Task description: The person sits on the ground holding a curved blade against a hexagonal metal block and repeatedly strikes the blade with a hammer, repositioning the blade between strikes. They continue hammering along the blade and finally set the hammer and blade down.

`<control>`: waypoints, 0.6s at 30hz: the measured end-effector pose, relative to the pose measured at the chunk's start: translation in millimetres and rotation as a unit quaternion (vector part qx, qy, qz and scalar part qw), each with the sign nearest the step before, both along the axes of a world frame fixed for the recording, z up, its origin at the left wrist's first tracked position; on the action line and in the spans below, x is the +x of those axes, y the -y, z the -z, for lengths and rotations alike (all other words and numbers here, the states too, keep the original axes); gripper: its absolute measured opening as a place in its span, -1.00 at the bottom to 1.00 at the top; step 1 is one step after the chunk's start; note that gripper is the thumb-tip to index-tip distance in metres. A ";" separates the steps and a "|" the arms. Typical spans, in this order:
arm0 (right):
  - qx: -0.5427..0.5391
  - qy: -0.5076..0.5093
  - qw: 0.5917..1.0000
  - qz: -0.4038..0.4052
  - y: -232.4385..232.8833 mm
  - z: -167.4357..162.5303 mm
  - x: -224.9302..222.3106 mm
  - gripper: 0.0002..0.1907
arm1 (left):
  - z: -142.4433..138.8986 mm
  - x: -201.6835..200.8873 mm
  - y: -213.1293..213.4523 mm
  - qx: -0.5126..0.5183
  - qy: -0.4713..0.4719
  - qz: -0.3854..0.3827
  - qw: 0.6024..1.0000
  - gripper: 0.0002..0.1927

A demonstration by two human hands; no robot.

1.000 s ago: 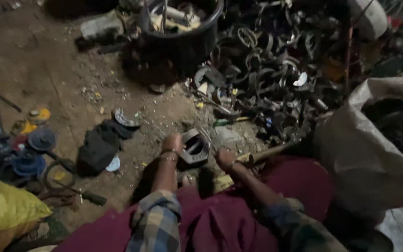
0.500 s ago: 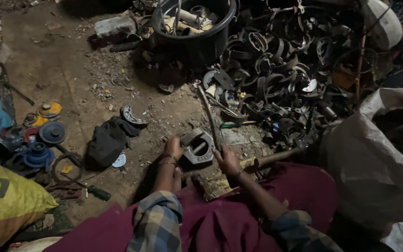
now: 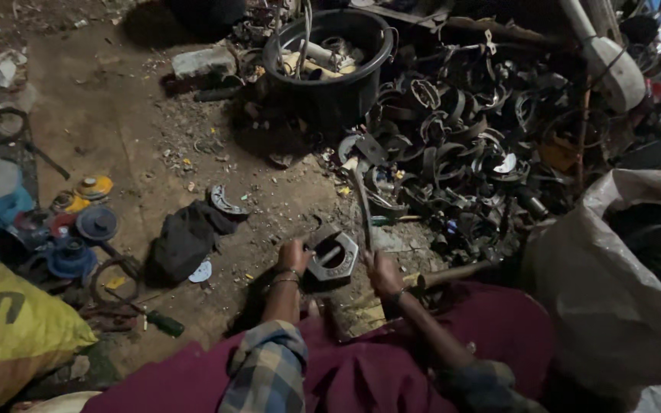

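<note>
My left hand point(image 3: 292, 257) grips the left side of a grey metal bracket-like part point(image 3: 332, 260) that lies on the dirt floor in front of my knees. My right hand point(image 3: 383, 273) is closed around the lower end of a long thin metal rod point(image 3: 363, 206) that stands up and away from the part. A wooden handle point(image 3: 453, 273) lies on the ground just right of that hand. Both forearms come out of plaid sleeves over maroon cloth on my lap.
A heap of curved scrap metal pieces point(image 3: 468, 153) fills the upper right. A black bucket point(image 3: 330, 69) of parts stands behind. A white sack point(image 3: 613, 291) is at right, a yellow sack point(image 3: 9, 329) at left, a black cloth point(image 3: 181, 241), a screwdriver point(image 3: 158, 321) and round coloured parts point(image 3: 70, 245).
The view has shifted down and left. My right hand has taken up the thin rod and raised it upright beside the metal part; my left hand stays on the part.
</note>
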State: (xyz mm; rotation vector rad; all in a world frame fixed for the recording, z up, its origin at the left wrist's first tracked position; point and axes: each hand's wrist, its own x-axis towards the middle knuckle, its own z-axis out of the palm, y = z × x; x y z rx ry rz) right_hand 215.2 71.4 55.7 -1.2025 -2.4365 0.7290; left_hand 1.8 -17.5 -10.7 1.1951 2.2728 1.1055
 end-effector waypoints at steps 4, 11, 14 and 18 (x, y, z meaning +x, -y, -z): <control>-0.141 -0.298 0.944 0.008 -14.0 -14.6 -2.9 -0.77 | 2.7 1.4 -1.6 0.020 0.010 0.014 1.000 -0.55; 0.053 -0.194 0.978 -0.052 -15.5 -10.8 -3.9 -0.76 | 2.7 -1.0 -5.2 -0.062 0.039 0.006 0.997 -0.46; -0.045 0.124 0.989 -0.063 -14.9 -6.7 -0.2 -0.72 | -2.0 -1.5 -6.3 0.016 0.000 0.018 1.000 -0.47; 0.030 -0.045 0.998 0.009 -19.4 -7.8 4.7 -0.65 | -1.6 -1.3 -5.9 -0.066 -0.033 -0.004 0.997 -0.58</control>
